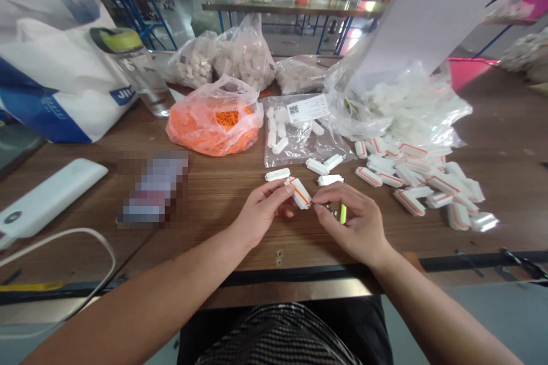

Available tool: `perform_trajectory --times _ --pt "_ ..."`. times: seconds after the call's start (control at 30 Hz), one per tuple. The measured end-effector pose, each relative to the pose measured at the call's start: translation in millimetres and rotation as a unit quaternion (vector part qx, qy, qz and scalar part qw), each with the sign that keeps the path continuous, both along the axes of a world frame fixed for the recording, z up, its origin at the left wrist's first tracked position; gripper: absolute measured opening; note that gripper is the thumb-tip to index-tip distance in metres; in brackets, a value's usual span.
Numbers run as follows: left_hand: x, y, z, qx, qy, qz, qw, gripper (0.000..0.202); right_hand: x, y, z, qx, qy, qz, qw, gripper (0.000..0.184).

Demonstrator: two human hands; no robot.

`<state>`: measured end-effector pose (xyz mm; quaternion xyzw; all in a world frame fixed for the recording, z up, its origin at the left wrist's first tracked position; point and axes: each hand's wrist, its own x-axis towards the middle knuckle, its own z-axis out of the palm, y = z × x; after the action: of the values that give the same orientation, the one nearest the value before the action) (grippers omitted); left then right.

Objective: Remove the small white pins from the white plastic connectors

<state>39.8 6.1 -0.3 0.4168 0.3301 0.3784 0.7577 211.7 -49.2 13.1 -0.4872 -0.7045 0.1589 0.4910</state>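
Observation:
My left hand (pixel 261 211) pinches a small white plastic piece with an orange strip (pixel 298 192) just above the wooden table (pixel 222 194). My right hand (pixel 355 219) touches the same piece's right end with pinched fingertips and also holds a yellow-green stick (pixel 343 213) under its fingers. Three plain white pieces (pixel 319 166) lie just beyond the hands. A pile of several white pieces with orange strips (pixel 422 179) lies to the right.
An orange-filled plastic bag (pixel 214 120) sits behind the hands, beside a clear bag of white pieces (pixel 291 131). More bags stand further back. A water bottle (pixel 137 71), a white-blue bag (pixel 55 68), a white power bank (pixel 47 197) and a cable (pixel 85 234) lie left.

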Motion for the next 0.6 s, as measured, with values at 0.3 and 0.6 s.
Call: perform_trajectory --times 0.3,0.6 --pt "1.2 -2.2 1.2 0.051 0.046 0.021 0.997 0.021 -1.5 1.6 -7.4 0.113 -0.158 -0.034 0.98 0.015" --pt "2.3 -4.1 1.5 0.06 0.059 0.06 0.995 0.023 -4.9 -3.0 -13.0 0.125 -0.199 -0.045 0.971 0.017"
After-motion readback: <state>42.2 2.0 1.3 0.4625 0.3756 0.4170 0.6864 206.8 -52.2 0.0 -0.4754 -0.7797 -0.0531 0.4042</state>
